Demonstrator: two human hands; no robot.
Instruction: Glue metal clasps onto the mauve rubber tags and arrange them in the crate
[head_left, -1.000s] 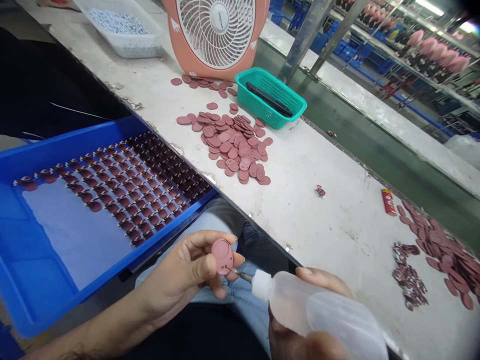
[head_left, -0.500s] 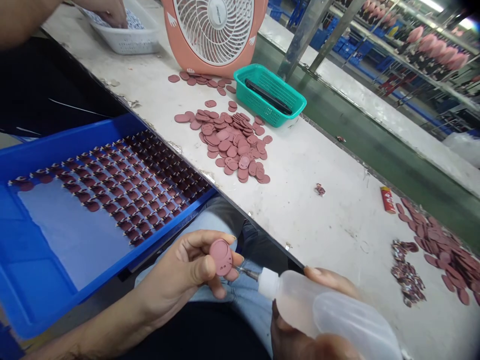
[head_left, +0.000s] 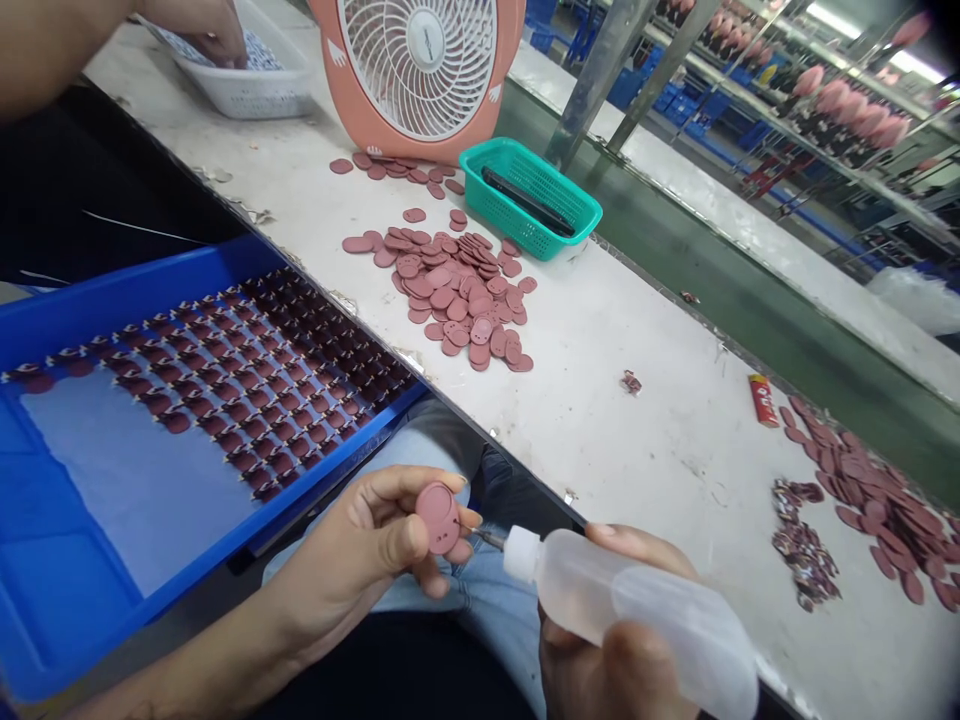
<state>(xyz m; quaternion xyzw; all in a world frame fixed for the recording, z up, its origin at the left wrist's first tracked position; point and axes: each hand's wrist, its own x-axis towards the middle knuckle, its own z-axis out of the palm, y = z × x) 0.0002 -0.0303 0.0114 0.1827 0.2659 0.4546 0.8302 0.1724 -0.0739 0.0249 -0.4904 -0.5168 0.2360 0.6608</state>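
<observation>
Between the thumb and fingers of my left hand is a reddish-brown oval disc with small holes near its lower edge. My right hand is wrapped round a translucent squeeze bottle with a white cap and a thin metal nozzle. The nozzle tip points left at the disc's right edge, by the holes; whether it touches cannot be made out. To the left, a blue tray holds rows of similar discs with small metal parts on a pale sheet.
A pile of loose discs lies on the white table, with more discs and small metal pieces at right. Behind stand a pink fan and a green basket. Another person's hand is in a white basket.
The bottle's nozzle has come closer to the disc's holes, and the disc has turned slightly in my left fingers. The whole view has shifted a little.
</observation>
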